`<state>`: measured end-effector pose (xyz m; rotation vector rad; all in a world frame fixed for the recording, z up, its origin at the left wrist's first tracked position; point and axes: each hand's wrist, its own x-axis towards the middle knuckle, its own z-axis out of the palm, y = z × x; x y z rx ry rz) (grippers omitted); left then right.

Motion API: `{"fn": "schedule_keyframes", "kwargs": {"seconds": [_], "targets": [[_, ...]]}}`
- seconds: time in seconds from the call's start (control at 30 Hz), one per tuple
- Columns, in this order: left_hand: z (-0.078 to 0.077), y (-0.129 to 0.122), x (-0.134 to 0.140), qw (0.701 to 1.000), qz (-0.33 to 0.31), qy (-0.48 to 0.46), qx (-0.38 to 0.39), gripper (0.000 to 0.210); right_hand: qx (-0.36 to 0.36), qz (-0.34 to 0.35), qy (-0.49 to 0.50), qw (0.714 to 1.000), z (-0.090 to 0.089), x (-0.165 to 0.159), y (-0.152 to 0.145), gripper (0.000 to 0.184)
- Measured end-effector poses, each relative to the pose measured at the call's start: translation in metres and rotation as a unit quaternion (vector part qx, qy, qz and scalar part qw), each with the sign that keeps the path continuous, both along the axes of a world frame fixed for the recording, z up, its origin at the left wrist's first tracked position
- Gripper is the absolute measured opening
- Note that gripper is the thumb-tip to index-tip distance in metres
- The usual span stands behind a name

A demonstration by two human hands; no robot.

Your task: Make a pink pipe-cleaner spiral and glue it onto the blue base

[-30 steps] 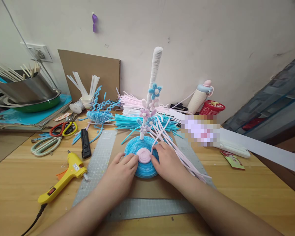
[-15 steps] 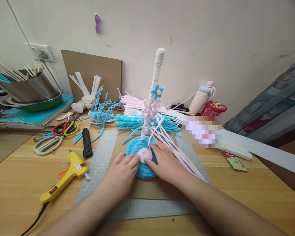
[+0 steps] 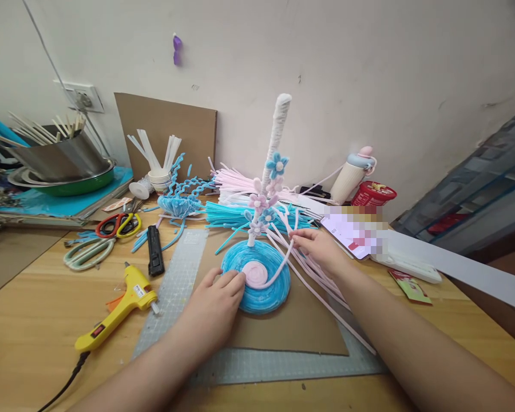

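Observation:
A round blue disc of coiled pipe cleaner point(image 3: 261, 302) lies on the cardboard, with a pale pink coil point(image 3: 254, 274) at its centre. My left hand point(image 3: 221, 297) is closed over the disc's left edge, fingertips beside the pink coil, its thumb hidden. One pink pipe cleaner point(image 3: 278, 276) runs from the coil out to the right. My right hand point(image 3: 320, 247) pinches that strand between thumb and fingertips, off the disc. Behind the disc's far edge rises a white wrapped stick point(image 3: 277, 129) bearing blue and pink fuzzy flowers point(image 3: 277, 165).
Pink pipe cleaners point(image 3: 326, 277) lie beside my right forearm; a blue bundle point(image 3: 227, 214) is behind. A yellow glue gun point(image 3: 133, 292), black cutter point(image 3: 155, 252) and scissors point(image 3: 90, 254) lie left. A phone point(image 3: 347, 234) and bottle point(image 3: 349, 177) stand right. A cutting mat point(image 3: 283, 366) lies underneath.
My right hand has moved off the disc to the right, drawing the pink strand out from the coil. My left hand stays on the disc's edge. The view has shifted slightly.

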<state>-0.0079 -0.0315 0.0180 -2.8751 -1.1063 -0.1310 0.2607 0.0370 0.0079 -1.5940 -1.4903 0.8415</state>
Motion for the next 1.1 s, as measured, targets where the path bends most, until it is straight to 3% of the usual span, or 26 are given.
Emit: {"fn": "schedule_keyframes", "kwargs": {"seconds": [0.2, 0.4, 0.53, 0.67, 0.8, 0.97, 1.03, 1.1], "targets": [[-0.002, 0.0, -0.001, 1.0, 0.001, -0.003, -0.001, 0.034, 0.0, -0.036, 0.191, 0.981, 0.004, -0.003, 0.002, 0.029], [-0.002, 0.001, 0.0, 1.0, -0.001, 0.005, 0.002, 0.032, -0.012, -0.041, 0.242, 0.969, 0.021, -0.015, -0.014, 0.023], [-0.003, 0.002, 0.0, 1.0, -0.001, 0.004, 0.004, 0.03, 0.086, -0.01, 0.074, 0.994, 0.025, -0.027, -0.024, 0.016], [-0.005, 0.001, -0.001, 1.0, -0.002, -0.001, 0.007, 0.032, 0.206, 0.114, -0.113, 0.965, 0.019, -0.036, -0.029, 0.02], [-0.008, 0.0, -0.003, 1.0, -0.005, -0.005, 0.012, 0.031, 0.183, 0.187, -0.175, 0.949, 0.008, -0.04, -0.031, 0.027], [-0.009, 0.0, -0.003, 1.0, -0.009, -0.008, 0.013, 0.031, 0.145, 0.216, -0.204, 0.944, 0.003, -0.041, -0.038, 0.087], [-0.009, 0.001, -0.003, 1.0, -0.009, -0.009, 0.014, 0.031, 0.147, 0.235, -0.229, 0.933, 0.003, -0.04, -0.04, 0.09], [-0.008, 0.001, -0.002, 1.0, -0.01, -0.011, 0.014, 0.032, 0.148, 0.25, -0.238, 0.927, 0.002, -0.038, -0.041, 0.081]]}}
